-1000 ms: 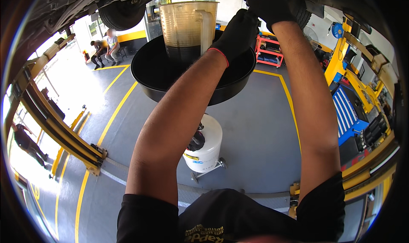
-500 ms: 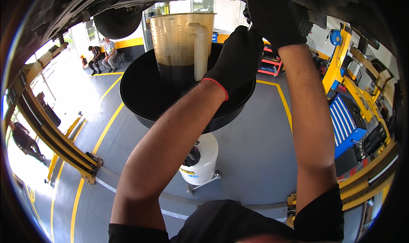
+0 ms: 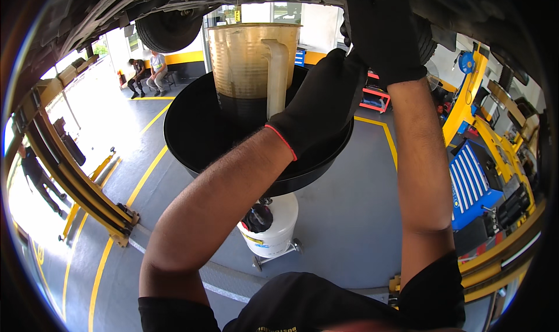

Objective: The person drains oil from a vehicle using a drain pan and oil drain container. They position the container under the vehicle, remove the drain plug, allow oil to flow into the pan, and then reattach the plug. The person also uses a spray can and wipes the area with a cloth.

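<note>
Both my hands wear black gloves and are raised under a vehicle's underbody (image 3: 145, 9). My left hand (image 3: 323, 96) is closed, with a small bit of shiny metal showing at its fingertips; what it grips is mostly hidden. Just above and to the right, my right hand (image 3: 389, 41) reaches up against the dark underside, its fingers lost in the black. Left of my left hand, a stained translucent measuring jug (image 3: 241, 61) with a handle stands in a wide black drain pan (image 3: 186, 131). Dark liquid shows in the jug's lower part.
Beneath the pan is a white wheeled drum (image 3: 279, 230) with a dark cloth (image 3: 258, 217) on it. Yellow lift posts (image 3: 75, 175) flank me, and a blue tool chest (image 3: 473, 183) stands right. Two people (image 3: 148, 73) sit far left; another person (image 3: 41, 180) is nearer.
The view has shifted slightly, so the jug, pan and hands sit a little lower. My left wrist has turned somewhat; both hands stay up at the same spot under the vehicle.
</note>
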`<state>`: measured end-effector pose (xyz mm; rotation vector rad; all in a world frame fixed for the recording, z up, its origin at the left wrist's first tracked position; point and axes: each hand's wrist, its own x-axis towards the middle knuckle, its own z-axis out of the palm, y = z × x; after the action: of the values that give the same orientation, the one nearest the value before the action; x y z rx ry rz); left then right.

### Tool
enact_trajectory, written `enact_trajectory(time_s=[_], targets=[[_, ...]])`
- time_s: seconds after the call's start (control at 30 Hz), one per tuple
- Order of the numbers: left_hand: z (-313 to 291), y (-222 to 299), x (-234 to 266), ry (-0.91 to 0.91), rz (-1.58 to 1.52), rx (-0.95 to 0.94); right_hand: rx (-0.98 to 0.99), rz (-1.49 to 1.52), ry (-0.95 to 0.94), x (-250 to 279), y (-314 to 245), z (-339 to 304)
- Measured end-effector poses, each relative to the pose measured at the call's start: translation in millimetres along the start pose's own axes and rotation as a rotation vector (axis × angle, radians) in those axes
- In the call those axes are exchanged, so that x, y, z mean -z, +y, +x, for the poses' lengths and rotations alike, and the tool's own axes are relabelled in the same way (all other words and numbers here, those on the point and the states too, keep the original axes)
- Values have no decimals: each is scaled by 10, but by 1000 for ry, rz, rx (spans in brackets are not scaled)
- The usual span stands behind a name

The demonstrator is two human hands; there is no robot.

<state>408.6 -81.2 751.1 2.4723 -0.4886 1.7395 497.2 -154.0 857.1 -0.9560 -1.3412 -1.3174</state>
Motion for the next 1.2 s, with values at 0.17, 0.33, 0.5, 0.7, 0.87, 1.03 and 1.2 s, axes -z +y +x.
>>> enact_trajectory(time_s=[0.17,0.33,0.5,0.7,0.87,1.03,1.2], targets=[[53,-437,-330,23,-541,264,-134,-89,-2,-64,30,-67],[243,-694,-307,96,-372,170,-47,-194,87,-331,321,-92],[161,-447,-435,88,-876,386,-72,-93,45,-142,270,-91],[131,-426,-469,73,-776,328,-512,532,-203,70,-66,-4],[158,-306,-511,151,-825,313,-310,487,-42,-144,134,-8],[90,-270,-449,141,-104,247,125,-254,-43,-144,262,-121],[33,-202,-439,114,-138,329,171,-264,-31,-144,254,-126]])
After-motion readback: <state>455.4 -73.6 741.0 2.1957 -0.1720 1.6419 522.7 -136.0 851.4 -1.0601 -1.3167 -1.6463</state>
